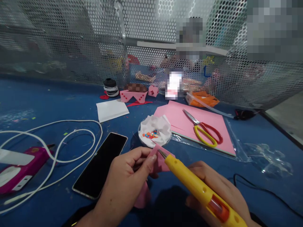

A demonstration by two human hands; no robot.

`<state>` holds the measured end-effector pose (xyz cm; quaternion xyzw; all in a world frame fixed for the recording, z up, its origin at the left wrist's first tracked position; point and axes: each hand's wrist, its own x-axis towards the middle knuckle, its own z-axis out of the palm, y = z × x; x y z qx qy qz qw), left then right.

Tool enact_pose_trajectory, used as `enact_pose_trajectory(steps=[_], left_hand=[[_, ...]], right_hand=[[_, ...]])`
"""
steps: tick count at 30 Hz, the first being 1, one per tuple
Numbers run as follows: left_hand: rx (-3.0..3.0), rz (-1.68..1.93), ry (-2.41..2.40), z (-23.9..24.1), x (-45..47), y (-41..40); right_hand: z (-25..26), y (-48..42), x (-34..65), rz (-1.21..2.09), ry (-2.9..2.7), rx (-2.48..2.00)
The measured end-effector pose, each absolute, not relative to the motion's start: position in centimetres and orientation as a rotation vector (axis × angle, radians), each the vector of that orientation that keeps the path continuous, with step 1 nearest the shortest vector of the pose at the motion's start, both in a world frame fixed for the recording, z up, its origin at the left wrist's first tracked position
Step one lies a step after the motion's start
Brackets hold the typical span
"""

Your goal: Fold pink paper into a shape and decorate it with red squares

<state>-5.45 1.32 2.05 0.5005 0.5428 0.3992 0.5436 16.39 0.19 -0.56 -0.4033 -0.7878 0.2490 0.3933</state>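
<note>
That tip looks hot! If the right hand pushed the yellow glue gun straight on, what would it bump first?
Most likely the pink paper piece pinched in the left hand; the glue gun nozzle in the right hand seems to touch it.

Yellow glue gun [201,189] with orange trigger in right hand [217,189]; pink paper piece [161,160] pinched by left hand [125,179]. Beyond: yellow-red scissors [204,129], pink sheet [189,121], checkered brown box [135,87], probably.

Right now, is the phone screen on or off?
Off: the phone lies face up beside the left hand, its screen wholly black with nothing lit.
</note>
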Motion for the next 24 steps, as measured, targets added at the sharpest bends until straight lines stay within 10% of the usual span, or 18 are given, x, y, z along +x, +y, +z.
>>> enact_pose_trajectory(steps=[24], left_hand=[[1.226,0.945,1.3,2.13,-5.46,1.12]], right_hand=[[-0.15,-0.05,16.12,0.611,-1.972,-1.127]])
